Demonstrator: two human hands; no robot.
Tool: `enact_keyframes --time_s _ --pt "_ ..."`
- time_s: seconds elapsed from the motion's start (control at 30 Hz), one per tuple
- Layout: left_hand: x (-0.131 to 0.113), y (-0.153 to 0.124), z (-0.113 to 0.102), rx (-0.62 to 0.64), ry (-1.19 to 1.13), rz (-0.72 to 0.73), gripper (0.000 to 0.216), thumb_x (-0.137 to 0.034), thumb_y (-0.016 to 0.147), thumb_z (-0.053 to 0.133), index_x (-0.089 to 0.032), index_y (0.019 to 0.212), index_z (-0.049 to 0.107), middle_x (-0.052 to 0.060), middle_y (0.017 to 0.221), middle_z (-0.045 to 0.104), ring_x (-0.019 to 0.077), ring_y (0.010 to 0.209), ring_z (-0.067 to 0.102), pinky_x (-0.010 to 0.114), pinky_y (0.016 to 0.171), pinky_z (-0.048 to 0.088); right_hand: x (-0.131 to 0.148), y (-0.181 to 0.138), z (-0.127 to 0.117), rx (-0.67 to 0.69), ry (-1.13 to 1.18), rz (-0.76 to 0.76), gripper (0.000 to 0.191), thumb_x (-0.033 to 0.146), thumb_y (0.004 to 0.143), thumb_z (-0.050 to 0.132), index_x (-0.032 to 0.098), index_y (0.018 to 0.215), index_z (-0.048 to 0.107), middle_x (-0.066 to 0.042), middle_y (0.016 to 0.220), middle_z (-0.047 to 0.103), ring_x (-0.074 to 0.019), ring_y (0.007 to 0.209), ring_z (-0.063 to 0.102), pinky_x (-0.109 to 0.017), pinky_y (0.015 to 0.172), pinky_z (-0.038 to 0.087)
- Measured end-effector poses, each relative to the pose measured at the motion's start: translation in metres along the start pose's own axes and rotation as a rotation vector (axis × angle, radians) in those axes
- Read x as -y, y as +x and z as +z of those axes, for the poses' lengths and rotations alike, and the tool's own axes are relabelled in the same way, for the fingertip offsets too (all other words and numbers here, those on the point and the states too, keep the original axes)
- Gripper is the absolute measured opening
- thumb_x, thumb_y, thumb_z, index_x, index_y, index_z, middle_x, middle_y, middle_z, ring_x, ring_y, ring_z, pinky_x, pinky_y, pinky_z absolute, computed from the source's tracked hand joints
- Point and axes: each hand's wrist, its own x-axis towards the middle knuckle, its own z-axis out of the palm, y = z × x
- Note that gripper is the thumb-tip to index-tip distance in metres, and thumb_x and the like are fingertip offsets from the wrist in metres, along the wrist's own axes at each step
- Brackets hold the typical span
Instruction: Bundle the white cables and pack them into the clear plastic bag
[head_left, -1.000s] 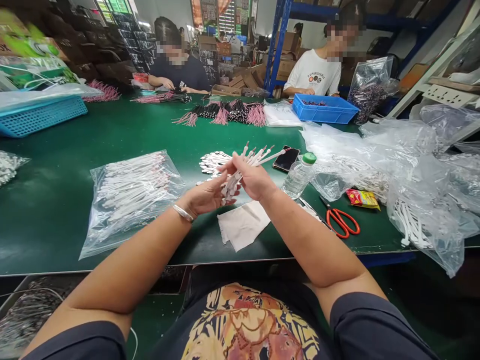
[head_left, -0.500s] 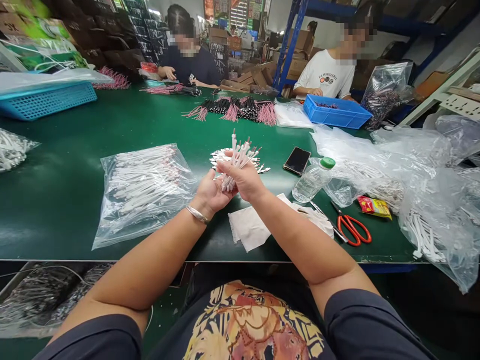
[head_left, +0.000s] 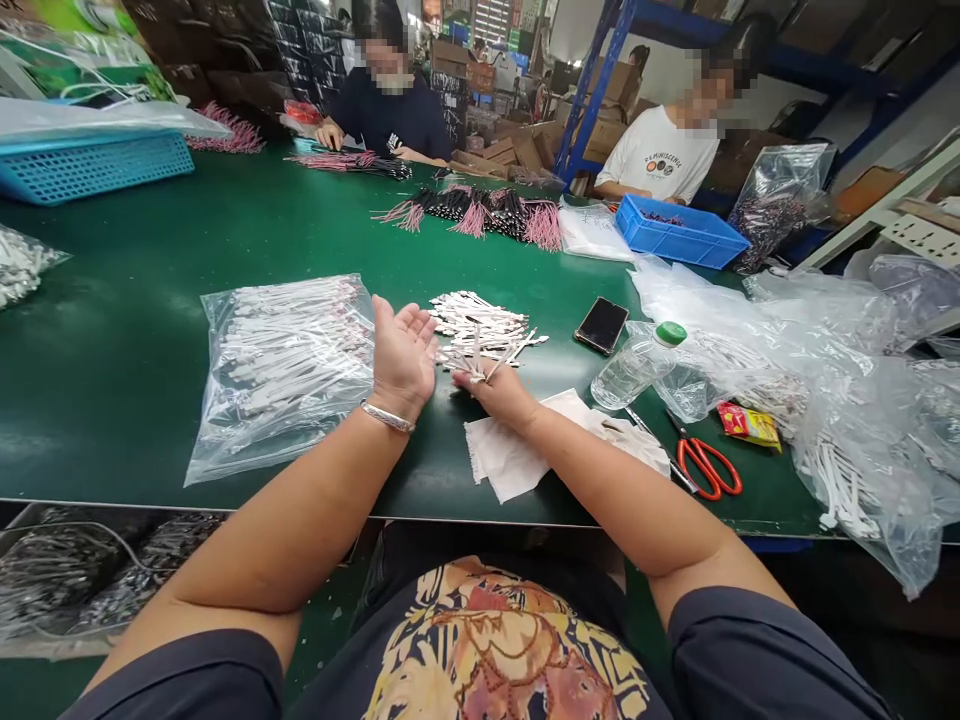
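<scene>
My left hand (head_left: 405,355) is raised with its palm up and fingers stretched out, holding nothing. To its right, my right hand (head_left: 504,393) grips a few short white cables (head_left: 475,362) that stick up and fan out from the fingers. Just beyond both hands lies a loose pile of white cables (head_left: 480,316) on the green table (head_left: 300,225). A clear plastic bag (head_left: 214,400) full of similar white cables lies flat to the left of my left hand. Beneath my right wrist is a white cloth (head_left: 510,465).
On the right lie a phone (head_left: 601,325), a water bottle (head_left: 630,370), red-handled scissors (head_left: 711,468) and plastic bags (head_left: 832,350). Black and pink wire bundles (head_left: 472,210) and a blue bin (head_left: 679,232) are farther back. Two people sit across. A blue basket (head_left: 97,165) stands left.
My hands have moved apart. The thick bunch of cables has left them; my right hand keeps only a few, lower down. My left hand has opened, and the pile is more exposed.
</scene>
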Motion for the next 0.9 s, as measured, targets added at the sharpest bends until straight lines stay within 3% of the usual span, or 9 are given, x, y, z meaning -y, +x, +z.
enact_keyframes --time_s 0.1,0.23,0.33,0.4,0.47,0.53,0.63,0.73,0.9 --pt "-0.003 0.004 -0.002 -0.001 0.072 0.042 0.083 -0.070 0.082 -0.002 -0.019 0.133 0.040 0.012 0.135 0.049 0.0200 0.121 0.051 0.029 0.090 0.048 -0.008 -0.001 -0.002 -0.020 -0.012 0.033 0.027 0.041 0.081 0.055 0.017 0.073 0.063 0.000 0.070 0.060 -0.0139 0.072 0.055 -0.029 0.076 0.043" --pt "-0.010 0.001 0.000 0.064 -0.110 0.023 0.079 -0.071 0.083 0.012 -0.017 0.131 0.044 0.013 0.135 0.049 0.0214 0.121 0.051 0.031 0.093 0.046 0.006 0.001 -0.006 -0.020 0.056 0.079 0.030 0.045 0.081 0.056 0.017 0.069 0.059 0.000 0.062 0.060 -0.0148 0.072 0.060 -0.031 0.077 0.046" --pt "-0.018 -0.006 -0.001 0.323 -0.115 -0.048 0.081 -0.076 0.079 0.024 -0.017 0.129 0.048 0.015 0.125 0.057 0.0250 0.117 0.053 0.036 0.093 0.046 0.031 -0.006 -0.013 0.019 0.403 0.191 0.037 0.053 0.079 0.058 0.016 0.076 0.058 0.002 0.052 0.056 -0.0159 0.069 0.064 -0.031 0.075 0.050" --pt "-0.021 -0.013 -0.003 0.588 -0.061 -0.171 0.075 -0.072 0.078 0.038 -0.017 0.126 0.052 0.015 0.119 0.061 0.0279 0.112 0.057 0.038 0.090 0.048 0.045 -0.017 -0.015 0.169 0.623 0.301 0.040 0.054 0.072 0.066 0.015 0.079 0.059 0.003 0.049 0.056 -0.0163 0.064 0.065 -0.032 0.072 0.051" --pt "-0.019 -0.021 -0.003 0.787 -0.002 -0.305 0.059 -0.056 0.077 0.058 -0.017 0.120 0.058 0.015 0.115 0.064 0.0293 0.106 0.061 0.038 0.086 0.049 0.052 -0.030 -0.015 0.346 0.699 0.393 0.040 0.052 0.069 0.071 0.014 0.079 0.060 0.003 0.048 0.058 -0.0157 0.059 0.064 -0.032 0.069 0.052" --pt "-0.014 -0.031 0.000 0.869 0.018 -0.391 0.044 -0.034 0.074 0.069 -0.017 0.114 0.061 0.014 0.114 0.066 0.0286 0.105 0.062 0.037 0.088 0.048 0.051 -0.043 -0.013 0.468 0.726 0.473 0.041 0.052 0.068 0.071 0.013 0.078 0.061 0.002 0.048 0.059 -0.0156 0.058 0.064 -0.031 0.067 0.052" --pt "-0.004 -0.043 0.008 0.847 -0.054 -0.419 0.028 -0.021 0.077 0.067 -0.015 0.103 0.065 0.014 0.103 0.070 0.0261 0.099 0.065 0.039 0.091 0.048 0.043 -0.057 -0.012 0.505 0.764 0.626 0.044 0.053 0.066 0.073 0.012 0.076 0.062 -0.001 0.056 0.063 -0.0153 0.061 0.065 -0.031 0.066 0.052" --pt "0.004 -0.049 0.017 0.735 -0.121 -0.409 0.013 -0.021 0.080 0.064 -0.015 0.091 0.066 0.011 0.092 0.072 0.0240 0.089 0.068 0.042 0.088 0.049 0.039 -0.062 -0.016 0.390 0.720 0.779 0.041 0.047 0.064 0.077 0.012 0.082 0.064 -0.005 0.077 0.066 -0.0132 0.068 0.065 -0.030 0.066 0.054" --pt "0.011 -0.045 0.022 0.573 -0.164 -0.408 0.015 -0.017 0.083 0.059 -0.015 0.095 0.067 0.012 0.099 0.070 0.0239 0.092 0.068 0.044 0.091 0.049 0.038 -0.063 -0.023 0.326 0.670 0.823 0.048 0.044 0.061 0.080 0.016 0.094 0.061 -0.004 0.083 0.064 -0.0128 0.065 0.065 -0.022 0.051 0.052"
